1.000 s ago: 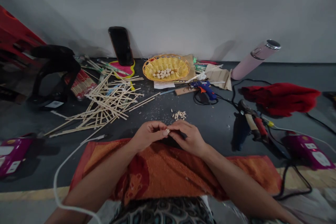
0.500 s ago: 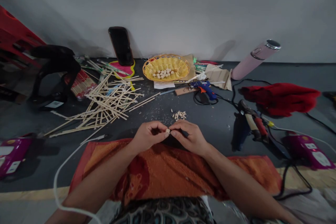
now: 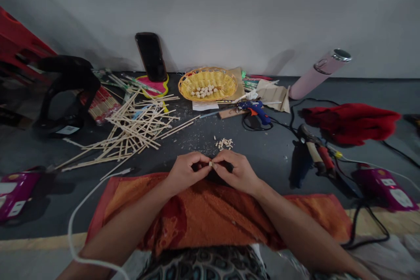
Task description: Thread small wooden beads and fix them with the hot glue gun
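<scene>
Thumb and forefinger of my left hand (image 3: 187, 170) pinch a tiny cluster of cut wooden stick pieces (image 3: 210, 163). From the other side, the fingertips of my right hand (image 3: 238, 170) close on the same cluster. Both hands meet just above the near edge of the dark table, over an orange towel (image 3: 223, 214). Just beyond the fingers lies a small heap of short cut stick pieces (image 3: 224, 143). Farther back, a yellow woven basket (image 3: 185, 82) holds several small pale clusters (image 3: 205, 91).
Long wooden sticks (image 3: 138, 127) are strewn at left, near a propped phone (image 3: 151, 57). A blue glue gun (image 3: 254, 109) lies behind the heap. To the right are pliers (image 3: 315, 151), a red cloth (image 3: 352, 122), a pink flask (image 3: 318, 74) and cables. A white cable (image 3: 70, 227) crosses my left forearm.
The small cluster between my fingertips has turned slightly, and my fingers have shifted a little. Everything else stays where it was.
</scene>
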Available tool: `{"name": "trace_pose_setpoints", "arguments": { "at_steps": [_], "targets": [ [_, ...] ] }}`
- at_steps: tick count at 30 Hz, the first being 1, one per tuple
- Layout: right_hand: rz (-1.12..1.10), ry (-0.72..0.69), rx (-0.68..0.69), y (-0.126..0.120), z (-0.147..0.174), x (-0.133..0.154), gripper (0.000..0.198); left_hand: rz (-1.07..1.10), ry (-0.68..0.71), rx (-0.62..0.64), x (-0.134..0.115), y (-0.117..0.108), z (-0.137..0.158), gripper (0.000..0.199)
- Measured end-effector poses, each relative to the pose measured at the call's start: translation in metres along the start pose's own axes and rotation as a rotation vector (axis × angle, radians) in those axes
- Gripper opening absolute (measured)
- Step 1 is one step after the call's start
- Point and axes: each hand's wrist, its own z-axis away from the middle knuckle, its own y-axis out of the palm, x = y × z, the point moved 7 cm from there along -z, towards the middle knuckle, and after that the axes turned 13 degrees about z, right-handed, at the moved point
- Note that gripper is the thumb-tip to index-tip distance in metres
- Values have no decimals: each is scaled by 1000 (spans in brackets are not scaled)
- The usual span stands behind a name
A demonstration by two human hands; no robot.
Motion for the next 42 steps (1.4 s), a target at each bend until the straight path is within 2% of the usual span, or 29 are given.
{"name": "trace_pose_setpoints", "arguments": {
  "at_steps": [5,9,12,18,24,42],
  "targets": [
    [-32,12,-48,-6,0,-1,15,299,-159,17,12,0,-2,20],
    [-68,-94,-59,-7,0,5,29,474,-239,52,19,3,-2,21],
    [-84,-150,-39,-4,0,9,26,476,-276,70,23,5,-1,23],
    [-73,-139,-92,-6,-1,10,17,545,-329,135,23,12,1,26],
    [-6,-168,-81,-2,-1,12,14,551,-356,178,18,15,2,26],
    [35,-181,-88,7,3,12,16,603,-398,135,27,16,4,26]
  ]
}}
